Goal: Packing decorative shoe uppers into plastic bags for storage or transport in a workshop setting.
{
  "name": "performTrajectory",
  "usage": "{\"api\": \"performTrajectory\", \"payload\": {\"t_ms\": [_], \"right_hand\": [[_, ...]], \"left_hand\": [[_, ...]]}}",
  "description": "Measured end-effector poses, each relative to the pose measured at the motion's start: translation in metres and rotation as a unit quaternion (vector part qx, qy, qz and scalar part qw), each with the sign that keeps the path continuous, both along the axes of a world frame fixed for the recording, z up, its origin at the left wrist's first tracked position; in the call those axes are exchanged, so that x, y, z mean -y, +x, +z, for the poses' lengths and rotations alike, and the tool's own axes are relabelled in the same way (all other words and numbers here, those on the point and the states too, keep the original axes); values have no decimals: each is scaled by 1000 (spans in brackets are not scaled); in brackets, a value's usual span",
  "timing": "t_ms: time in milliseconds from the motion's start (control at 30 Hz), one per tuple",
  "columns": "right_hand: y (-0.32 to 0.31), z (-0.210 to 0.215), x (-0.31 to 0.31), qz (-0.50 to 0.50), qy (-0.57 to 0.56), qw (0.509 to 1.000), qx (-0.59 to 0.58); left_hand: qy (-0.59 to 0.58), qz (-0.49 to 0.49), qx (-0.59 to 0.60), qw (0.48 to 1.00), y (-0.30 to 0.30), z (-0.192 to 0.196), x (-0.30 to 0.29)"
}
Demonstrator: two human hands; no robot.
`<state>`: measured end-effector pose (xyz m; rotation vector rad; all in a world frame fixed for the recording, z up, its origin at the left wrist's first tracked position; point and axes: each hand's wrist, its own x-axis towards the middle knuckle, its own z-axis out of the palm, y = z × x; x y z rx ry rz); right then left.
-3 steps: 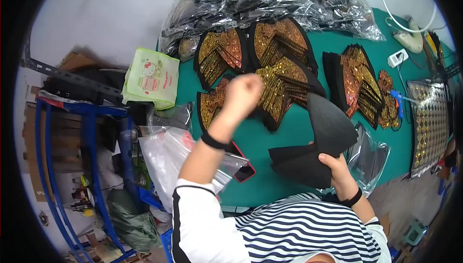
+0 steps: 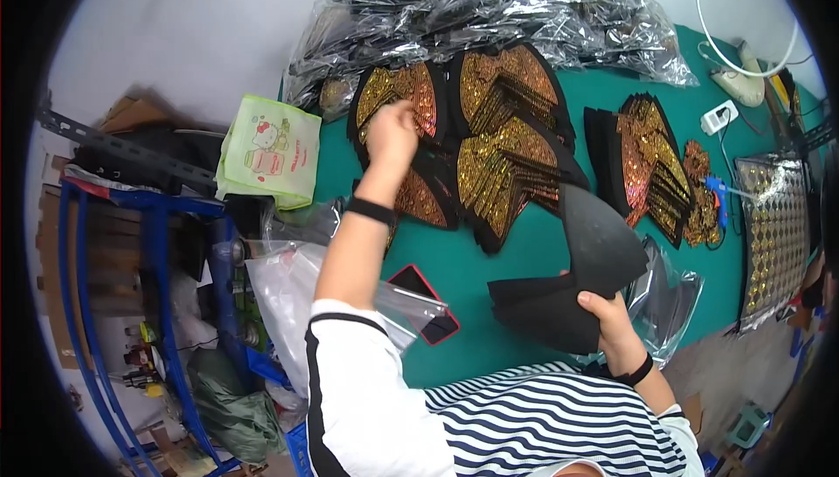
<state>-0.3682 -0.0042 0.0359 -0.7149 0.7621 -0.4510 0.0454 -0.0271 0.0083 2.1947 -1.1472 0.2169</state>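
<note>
My left hand (image 2: 391, 136) hovers over the upper left stack of gold and copper sequined pieces (image 2: 421, 97), its fingers curled in. What it pinches, if anything, cannot be made out. At the near right, my right hand (image 2: 614, 324) grips a bundle of black fabric panels (image 2: 607, 236), thumb on top and the other fingers mostly hidden beneath. The panels spread into two lobes, plain black side up. Close by lies another sequined stack (image 2: 511, 175) with black edging, and a further one (image 2: 498, 75) sits behind it. My left forearm partly covers the lower left stack (image 2: 424, 193).
A red-edged phone (image 2: 428, 302) lies on the green table (image 2: 472, 337) beside clear plastic bags (image 2: 293, 302). Wrapped black goods (image 2: 489, 5) pile along the back. To the right are another sequined stack (image 2: 651, 162), a blue glue gun (image 2: 718, 201) and a gold-dotted sheet (image 2: 776, 232).
My left hand has moved left and farther away, uncovering the middle sequined stack. The black panels stay in my right hand. The whole view has shifted slightly.
</note>
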Motion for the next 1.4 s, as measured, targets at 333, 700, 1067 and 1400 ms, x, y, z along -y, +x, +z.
{"api": "performTrajectory", "payload": {"t_ms": [333, 700, 1067, 1400], "right_hand": [[0, -17, 10, -28, 36, 998, -43], [4, -15, 18, -10, 34, 999, -25], [-9, -9, 2, -33, 15, 999, -13], [-17, 5, 3, -35, -10, 999, 14]], "left_hand": [[297, -81, 151, 939, 83, -13, 45], [223, -160, 175, 946, 100, -11, 18], [-50, 5, 87, 995, 60, 46, -15], [49, -338, -752, 564, -175, 103, -83]]}}
